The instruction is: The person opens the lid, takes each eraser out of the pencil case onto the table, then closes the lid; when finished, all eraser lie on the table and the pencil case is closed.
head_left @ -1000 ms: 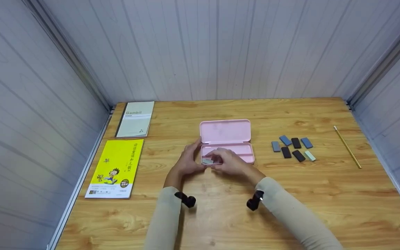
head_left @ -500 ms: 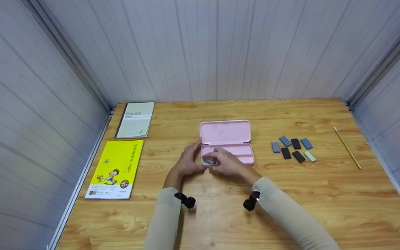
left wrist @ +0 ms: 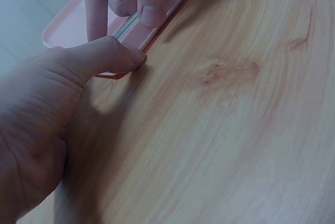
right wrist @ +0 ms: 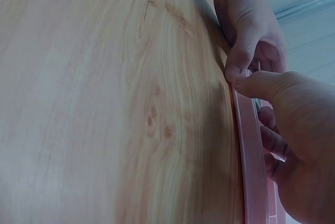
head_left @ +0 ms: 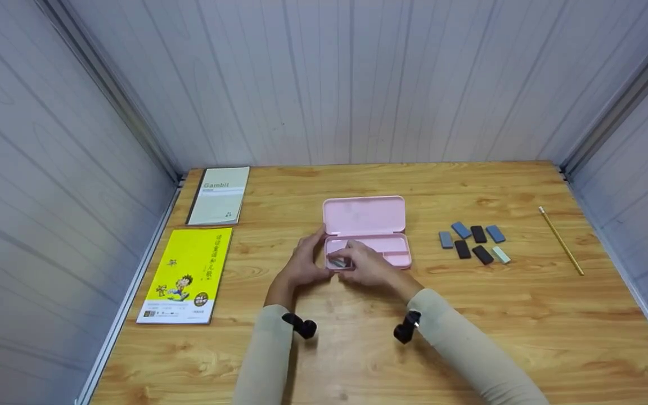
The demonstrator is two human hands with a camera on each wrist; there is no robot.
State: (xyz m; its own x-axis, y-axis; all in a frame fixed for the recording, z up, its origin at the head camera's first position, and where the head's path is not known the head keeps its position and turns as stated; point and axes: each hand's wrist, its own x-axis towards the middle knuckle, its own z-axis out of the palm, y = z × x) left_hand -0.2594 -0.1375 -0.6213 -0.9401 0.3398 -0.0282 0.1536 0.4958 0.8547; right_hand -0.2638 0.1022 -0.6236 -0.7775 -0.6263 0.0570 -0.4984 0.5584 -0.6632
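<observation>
A pink pencil case (head_left: 364,216) lies with its lid raised in the middle of the table. My left hand (head_left: 303,262) grips its left end, the thumb at the front corner in the left wrist view. Curled fingers of my right hand (head_left: 370,265) reach into the front left compartment, around a pale grey-green eraser (head_left: 337,262). Only a thin edge of that eraser (left wrist: 125,26) shows between the fingers in the left wrist view. The right thumb sits at the front wall, close to the left thumb, in the right wrist view.
Several blue, black and pale green erasers (head_left: 462,249) lie right of the case, with a yellow pencil (head_left: 561,241) farther right. At left are a yellow book (head_left: 189,264) and a Gambit notebook (head_left: 220,197). Walls (head_left: 329,84) enclose the wooden table (head_left: 470,315).
My right hand has shifted slightly left and its fingers have gone deeper around the eraser in the front left compartment. The left hand stays on the case's left end.
</observation>
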